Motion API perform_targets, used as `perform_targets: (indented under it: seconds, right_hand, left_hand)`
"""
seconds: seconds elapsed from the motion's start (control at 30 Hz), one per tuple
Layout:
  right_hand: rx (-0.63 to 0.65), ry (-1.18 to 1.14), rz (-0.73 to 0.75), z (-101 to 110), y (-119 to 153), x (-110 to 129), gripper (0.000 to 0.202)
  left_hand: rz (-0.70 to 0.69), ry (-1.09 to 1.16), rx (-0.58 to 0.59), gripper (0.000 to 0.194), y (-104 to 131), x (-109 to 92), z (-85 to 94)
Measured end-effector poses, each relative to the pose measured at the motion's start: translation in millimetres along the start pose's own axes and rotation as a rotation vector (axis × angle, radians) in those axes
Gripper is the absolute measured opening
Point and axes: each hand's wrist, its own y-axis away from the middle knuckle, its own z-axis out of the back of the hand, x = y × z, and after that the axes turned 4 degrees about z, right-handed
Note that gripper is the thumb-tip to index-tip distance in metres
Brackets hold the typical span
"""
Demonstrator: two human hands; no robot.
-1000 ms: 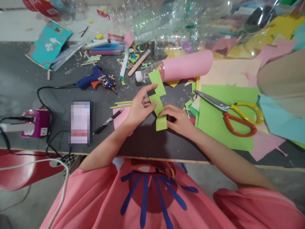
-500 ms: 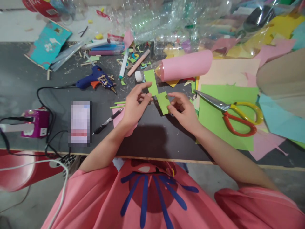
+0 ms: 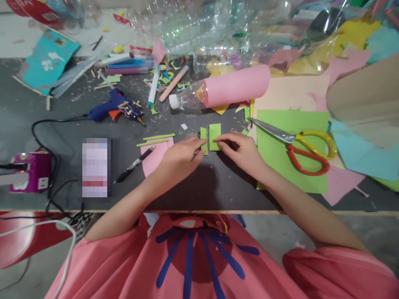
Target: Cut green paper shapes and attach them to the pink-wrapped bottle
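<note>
Fingers bit open: left hand [image 3: 181,158] on green strip [image 3: 203,133], right hand [image 3: 246,153] on green rectangle [image 3: 215,131]; imo square up to worktop's [image 3: 187,195] front edge.

Your two bare forearms angled inward from pink sleeves, left hand [image 3: 183,155] palm down, its thumb and index finger a little apart, right hand [image 3: 245,153] opposite, fingers curled, thumb and index fingertips close together, hands apart.

To the left of the fingers [image 3: 196,145], a phone [image 3: 94,168] lies on the counter [image 3: 237,201] with a purple box [image 3: 38,160] farther left, a teal card [image 3: 50,62] lies farther forward, and a red seat [image 3: 14,240] shows below the counter's near edge.
</note>
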Motion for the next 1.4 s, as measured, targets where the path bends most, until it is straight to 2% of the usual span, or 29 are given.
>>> perform_targets:
  seconds: [0.07, 0.2, 0.33, 0.47, 0.67, 0.87, 1.13, 1.4]
  right_hand:
    - [0.026, 0.017, 0.004, 2, 4, 1, 0.015]
    - [0.061, 0.048, 0.010, 4, 8, 1, 0.014]
    - [0.115, 0.000, 0.028, 7, 8, 0, 0.015]
    - [0.153, -0.035, 0.030, 8, 8, -1, 0.016]
    - [0.139, 0.095, 0.094, 4, 10, -2, 0.021]
    - [0.158, 0.146, 0.115, 3, 11, -4, 0.027]
    - [0.142, 0.021, 0.048, 5, 11, 0, 0.023]
    - [0.160, 0.019, 0.067, 4, 12, -1, 0.022]
  left_hand:
    - [-0.051, 0.013, -0.008, 0.027, 2, 7, -3.1]
    - [-0.096, -0.041, -0.119, 0.023, 2, 24, -9.2]
    - [-0.179, -0.003, -0.169, 0.023, 3, 27, -12.2]
    - [-0.185, 0.031, -0.164, 0.022, 5, 23, -16.3]
    - [-0.158, -0.141, -0.176, 0.025, 7, 22, -20.5]
    - [-0.197, -0.285, -0.086, 0.028, 8, 19, -17.7]
    - [-0.288, -0.256, -0.108, 0.035, 7, 23, -17.5]
    - [-0.241, -0.231, -0.090, 0.035, 6, 21, -17.2]
